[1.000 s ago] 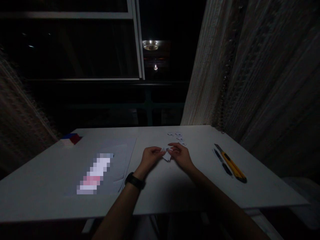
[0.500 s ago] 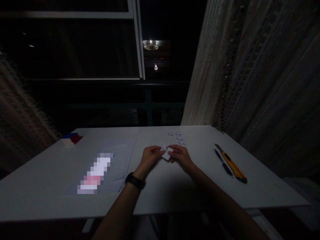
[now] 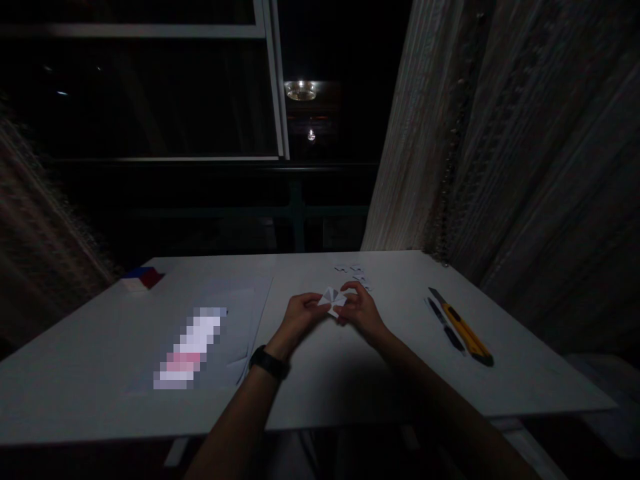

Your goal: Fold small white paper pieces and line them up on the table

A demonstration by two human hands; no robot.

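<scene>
A small folded white paper piece [image 3: 331, 299] is held just above the white table [image 3: 350, 373], pinched between both hands. My left hand [image 3: 299, 315], with a dark watch on its wrist, grips the piece's left side with closed fingers. From the other side my right hand [image 3: 361, 310] pinches it, fingers curled around its right edge. Several tiny paper bits [image 3: 356, 272] lie on the table just beyond my right hand.
A yellow utility knife [image 3: 465, 329] and a dark pen [image 3: 443, 323] lie to the right. A sheet of paper [image 3: 235, 333] lies at the left, and a small coloured block [image 3: 141, 277] sits at the far left corner. Curtains hang on both sides; a dark window is behind.
The paper piece has been turned and lifted slightly between my fingers, showing folded creases toward the camera. Both hands stay in nearly the same place.
</scene>
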